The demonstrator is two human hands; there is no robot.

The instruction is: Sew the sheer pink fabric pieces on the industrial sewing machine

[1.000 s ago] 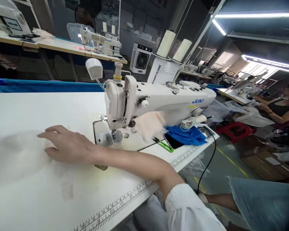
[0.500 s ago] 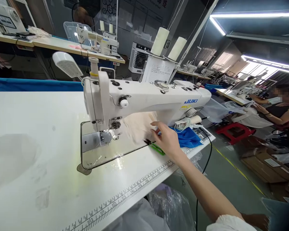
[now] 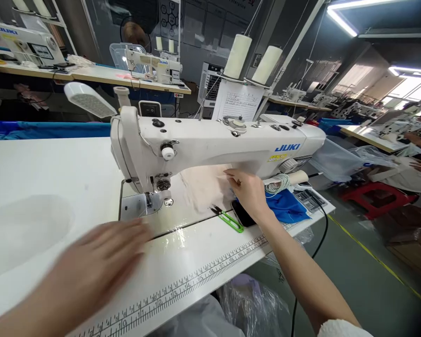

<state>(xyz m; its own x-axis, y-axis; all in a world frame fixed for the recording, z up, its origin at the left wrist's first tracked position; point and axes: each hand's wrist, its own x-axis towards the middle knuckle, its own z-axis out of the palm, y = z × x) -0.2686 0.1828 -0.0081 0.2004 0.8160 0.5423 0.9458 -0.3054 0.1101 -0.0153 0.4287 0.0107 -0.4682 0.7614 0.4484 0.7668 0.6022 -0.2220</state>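
Observation:
Cream fabric pieces (image 3: 205, 189) lie under the arm of the white sewing machine (image 3: 210, 142), to the right of the needle. My right hand (image 3: 249, 192) reaches in at their right edge, thumb and fingers pinched on the fabric. Over the table in front of the needle plate (image 3: 135, 208), my left hand (image 3: 105, 255) is blurred, its fingers stretched out and holding nothing. Green thread snips (image 3: 229, 221) rest near the fabric's front edge. A black phone (image 3: 243, 215) lies partly beneath my right hand.
Blue cloth (image 3: 287, 206) and a thread cone (image 3: 296, 178) with coiled cord lie right of my right hand. A printed ruler (image 3: 189, 288) runs along the table's front edge. A lamp (image 3: 89, 99) juts out left of the machine head. Another person sits at far right.
My left hand has come into view from the lower left. My right hand has moved slightly right, fingers now closed on the fabric. The view has shifted, and the phone shows.

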